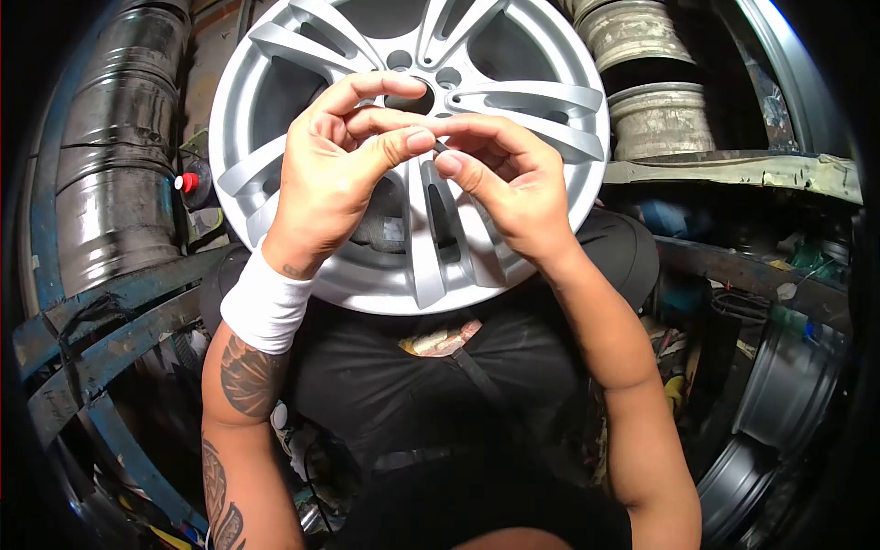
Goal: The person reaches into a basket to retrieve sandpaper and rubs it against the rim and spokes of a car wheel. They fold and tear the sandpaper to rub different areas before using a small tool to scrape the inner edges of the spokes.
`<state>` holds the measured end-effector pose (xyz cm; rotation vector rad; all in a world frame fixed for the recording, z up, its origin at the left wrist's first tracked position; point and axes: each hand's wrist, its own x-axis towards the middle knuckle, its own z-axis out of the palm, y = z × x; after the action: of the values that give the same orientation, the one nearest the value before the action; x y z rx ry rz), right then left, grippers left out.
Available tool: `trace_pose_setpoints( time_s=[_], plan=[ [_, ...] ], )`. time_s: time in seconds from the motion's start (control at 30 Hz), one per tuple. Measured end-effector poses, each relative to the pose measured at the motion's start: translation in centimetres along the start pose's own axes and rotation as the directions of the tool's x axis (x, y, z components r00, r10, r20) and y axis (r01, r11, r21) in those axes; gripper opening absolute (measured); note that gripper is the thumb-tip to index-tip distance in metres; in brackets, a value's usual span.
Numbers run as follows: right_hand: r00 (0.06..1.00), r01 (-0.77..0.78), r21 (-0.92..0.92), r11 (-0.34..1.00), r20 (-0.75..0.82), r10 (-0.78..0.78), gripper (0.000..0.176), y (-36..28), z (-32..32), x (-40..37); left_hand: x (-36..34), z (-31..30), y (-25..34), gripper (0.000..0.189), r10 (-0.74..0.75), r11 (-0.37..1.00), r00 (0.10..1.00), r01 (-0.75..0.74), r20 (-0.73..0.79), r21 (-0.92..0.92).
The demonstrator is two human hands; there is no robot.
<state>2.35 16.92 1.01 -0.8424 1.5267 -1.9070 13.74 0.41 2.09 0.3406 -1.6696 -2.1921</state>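
Note:
A silver alloy wheel rim [426, 284] with paired spokes lies face up across my lap. Above its hub, my left hand [344, 170], with a white band at the wrist, has thumb and forefinger pinched together. Its middle joints are bent and the other fingers curl loosely. My right hand [513, 179] meets it fingertip to fingertip, also in a pinch. A small dark piece [440, 145] shows between the fingertips; it is too small and covered to name. The hands partly hide the hub and the lower spokes.
Stacked metal wheel barrels [119, 137] stand on the left behind a blue metal frame [128, 293]. More rims [655, 119] sit on a shelf at upper right, others [788, 385] at lower right. A red-capped container [190, 181] is beside the wheel.

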Motion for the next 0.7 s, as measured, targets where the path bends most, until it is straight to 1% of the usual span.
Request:
trace_pose_setpoints(
  time_s=[0.07,0.1,0.2,0.23,0.33,0.37,0.47,0.5,0.53,0.6,0.63,0.67,0.7],
  plan=[
    [0.994,-0.093,0.042,0.995,0.060,0.090,0.017,0.2,-0.8,-0.3,-0.1,0.3,0.2,0.051,-0.009,1.000,1.000,0.009,0.010,-0.008],
    [0.987,-0.140,0.061,0.988,0.090,0.134,0.016,0.4,-1.2,-0.5,-0.1,0.5,0.3,0.056,-0.025,1.000,0.999,0.025,0.026,-0.016],
    [0.999,-0.048,-0.106,0.993,0.016,0.050,0.014,0.5,-1.6,-1.0,0.2,1.1,-0.6,0.056,-0.073,0.994,0.997,0.072,-0.016,-0.083],
    [1.000,-0.018,-0.204,0.979,-0.023,0.014,0.013,0.2,-1.6,-1.2,0.2,1.1,-1.0,0.055,-0.086,0.992,0.996,0.084,-0.021,-0.090],
    [0.997,0.038,-0.373,0.927,-0.046,-0.060,0.011,-0.3,-1.7,-2.0,0.2,0.9,-2.1,0.054,-0.159,0.969,0.986,0.164,0.040,-0.184],
    [0.996,0.015,-0.314,0.949,-0.078,-0.041,0.013,-0.1,-1.6,-2.3,0.2,0.9,-2.2,0.054,-0.171,0.968,0.984,0.178,0.054,-0.177],
    [0.986,-0.080,-0.097,0.992,-0.152,0.065,0.014,0.2,-1.3,-3.4,-0.4,1.5,-2.2,0.055,-0.238,0.934,0.968,0.249,0.075,-0.254],
    [0.981,-0.109,-0.110,0.988,-0.172,0.089,0.016,0.2,-1.4,-3.7,-0.5,1.5,-2.5,0.058,-0.266,0.925,0.961,0.278,0.083,-0.260],
    [0.986,-0.053,-0.239,0.970,-0.164,0.014,0.016,0.3,-1.7,-3.6,-0.6,1.8,-2.7,0.059,-0.265,0.925,0.961,0.276,0.080,-0.262],
    [0.985,0.060,-0.477,0.877,-0.113,-0.129,0.016,0.1,-2.8,-3.5,-0.6,2.6,-2.7,0.061,-0.263,0.925,0.962,0.271,0.069,-0.265],
    [0.977,0.138,-0.591,0.795,-0.052,-0.209,0.017,-0.3,-3.7,-3.1,-0.5,2.7,-2.5,0.067,-0.294,0.925,0.952,0.306,0.089,-0.226],
    [0.966,0.148,-0.576,0.804,-0.092,-0.243,0.015,-0.5,-4.0,-2.7,-0.6,2.3,-2.5,0.059,-0.320,0.947,0.942,0.321,0.101,0.004],
    [0.963,0.112,-0.534,0.838,-0.151,-0.224,0.014,-1.1,-4.4,-2.5,-0.2,2.2,-0.8,0.050,-0.425,0.872,0.894,0.362,0.142,0.329]
  ],
)
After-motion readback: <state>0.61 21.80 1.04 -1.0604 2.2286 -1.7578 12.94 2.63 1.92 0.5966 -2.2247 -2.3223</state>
